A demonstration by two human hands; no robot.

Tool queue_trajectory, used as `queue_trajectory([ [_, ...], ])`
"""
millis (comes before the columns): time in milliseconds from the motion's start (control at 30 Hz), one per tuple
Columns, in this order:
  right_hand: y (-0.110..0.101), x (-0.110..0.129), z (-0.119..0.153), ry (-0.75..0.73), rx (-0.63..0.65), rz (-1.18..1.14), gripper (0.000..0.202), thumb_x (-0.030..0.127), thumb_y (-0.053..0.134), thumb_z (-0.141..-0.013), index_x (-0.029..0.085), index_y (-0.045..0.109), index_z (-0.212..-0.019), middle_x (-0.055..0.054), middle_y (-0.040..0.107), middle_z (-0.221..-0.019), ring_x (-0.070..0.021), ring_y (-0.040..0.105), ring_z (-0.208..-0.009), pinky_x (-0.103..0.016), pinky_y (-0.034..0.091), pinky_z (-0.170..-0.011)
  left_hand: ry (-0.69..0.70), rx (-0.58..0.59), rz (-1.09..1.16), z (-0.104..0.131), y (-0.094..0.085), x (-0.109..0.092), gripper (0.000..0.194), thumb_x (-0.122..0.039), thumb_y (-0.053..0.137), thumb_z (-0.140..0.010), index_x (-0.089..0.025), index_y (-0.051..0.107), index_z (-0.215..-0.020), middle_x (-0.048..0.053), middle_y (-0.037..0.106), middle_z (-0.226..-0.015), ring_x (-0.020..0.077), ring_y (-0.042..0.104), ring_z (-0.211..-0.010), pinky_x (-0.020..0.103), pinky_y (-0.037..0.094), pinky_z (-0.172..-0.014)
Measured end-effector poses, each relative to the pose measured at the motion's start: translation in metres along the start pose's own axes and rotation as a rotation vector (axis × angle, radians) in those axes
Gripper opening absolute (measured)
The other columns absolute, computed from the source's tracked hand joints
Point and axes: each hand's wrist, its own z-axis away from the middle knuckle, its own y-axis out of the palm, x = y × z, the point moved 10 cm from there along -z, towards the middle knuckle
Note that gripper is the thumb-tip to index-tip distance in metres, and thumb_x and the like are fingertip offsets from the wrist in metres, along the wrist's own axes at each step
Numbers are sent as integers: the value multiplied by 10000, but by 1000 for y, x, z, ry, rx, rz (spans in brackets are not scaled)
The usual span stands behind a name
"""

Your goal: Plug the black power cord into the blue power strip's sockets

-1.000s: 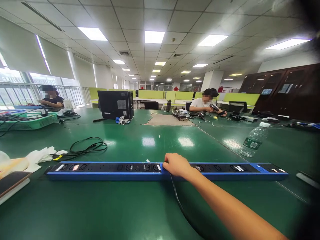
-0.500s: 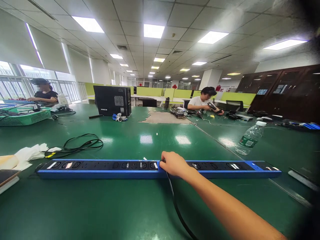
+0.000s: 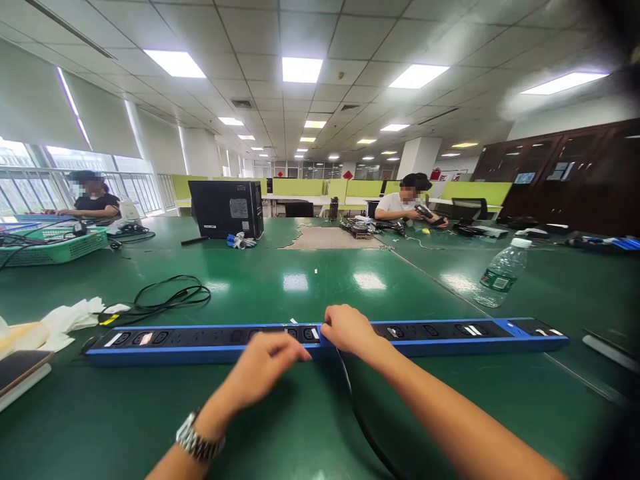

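A long blue power strip (image 3: 200,357) with black socket panels lies crosswise on the green table. My right hand (image 3: 350,330) is closed at the middle of the strip, its fingers wrapped round the end of a black power cable (image 3: 353,393). The fingers hide that end, so I cannot tell whether it sits in a socket. The cable runs from under the hand down toward me. My left hand (image 3: 267,370), with a metal watch (image 3: 197,437) on its wrist, hovers over the strip's front edge, left of the right hand. Slightly blurred, its fingers reach rightward and loosely bend, holding nothing.
Behind the strip lie a coiled black cable (image 3: 170,297) and white tissue (image 3: 70,320). A water bottle (image 3: 503,273) stands at the right. Farther back are a black computer case (image 3: 220,210), a green basket (image 3: 65,248) and two people seated at the table.
My left hand has come into view from below and reached the strip's front edge. My right hand keeps its place on the strip. The view has tilted slightly.
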Motion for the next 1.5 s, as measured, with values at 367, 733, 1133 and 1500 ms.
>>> queue_trajectory([
  [367,-66,-61,3,92,-254,-108,245,294,513,-816,198,724,-898,-58,742,-896,-189,642,-807,-257,376,-626,-172,-193,-688,-18,-50,62,717,-718,477,-824,-202,558,-1316,140,644,-1262,333,565,-1154,480,351,-1018],
  [733,-16,-140,5,70,-39,-171,260,247,481,-817,183,733,-823,-42,728,-804,-174,633,-746,-242,405,-645,-169,-246,-683,-18,-54,61,703,-754,564,-735,-229,619,-1198,112,676,-1143,315,582,-1076,446,360,-982],
  [1133,-5,-145,2,126,-32,-29,258,347,460,-863,218,680,-904,-62,715,-898,-213,638,-812,-276,379,-643,-267,-216,-696,-5,-78,80,829,-749,650,-648,-213,567,-1276,139,658,-1212,349,563,-1144,488,331,-1023],
  [1500,-26,-147,1,180,-122,-81,258,360,467,-889,187,658,-878,-85,720,-884,-213,652,-831,-267,400,-681,-260,-201,-772,-2,-75,77,762,-785,635,-610,-194,610,-1091,125,671,-1087,346,574,-1061,502,345,-990],
])
